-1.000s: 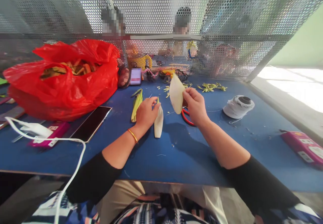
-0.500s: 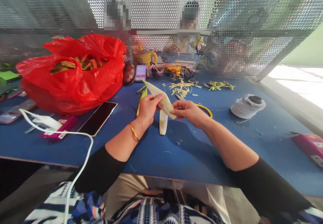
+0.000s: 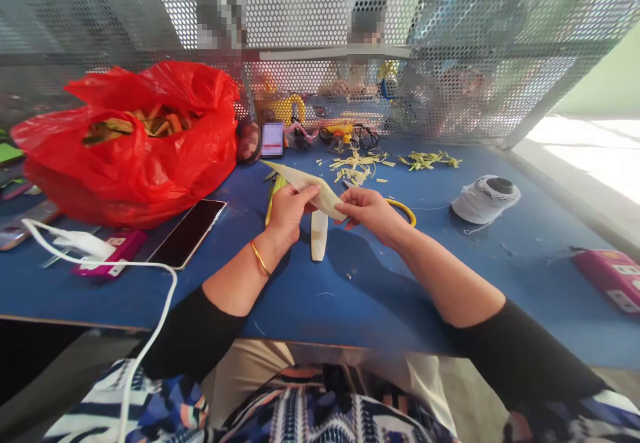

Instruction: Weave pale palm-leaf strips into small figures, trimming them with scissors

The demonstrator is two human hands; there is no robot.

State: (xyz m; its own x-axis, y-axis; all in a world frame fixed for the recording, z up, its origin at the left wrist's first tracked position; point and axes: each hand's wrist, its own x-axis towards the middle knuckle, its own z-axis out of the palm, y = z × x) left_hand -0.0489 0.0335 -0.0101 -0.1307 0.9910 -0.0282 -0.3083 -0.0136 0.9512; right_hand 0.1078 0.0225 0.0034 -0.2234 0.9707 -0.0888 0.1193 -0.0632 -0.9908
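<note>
A pale, pointed corn husk (image 3: pixel 326 198) is stretched between my two hands above the blue table. My left hand (image 3: pixel 286 218) pinches it near the middle with thumb and fingers. My right hand (image 3: pixel 369 211) is closed on its blunt right end. Beneath them, a second cream husk (image 3: pixel 319 244) lies on the table, its upper end hidden. Greenish husk pieces (image 3: pixel 275 198) rest behind my left hand. Just past my right hand shows the yellow handle of scissors (image 3: pixel 409 212), mostly covered.
A red plastic bag (image 3: pixel 150 183) holding dried husks stands at left, beside a phone (image 3: pixel 193 233) and white cable (image 3: pixel 173 290). Husk scraps (image 3: pixel 357 166) lie at the back. A white thread cone (image 3: pixel 483 204) and magenta box (image 3: pixel 607 276) are right. Behind rises a perforated metal screen (image 3: pixel 310 16).
The pointed end of the held husk has swung left and is now flatter. Both hands keep their grip on it. The whole view has shifted slightly.
</note>
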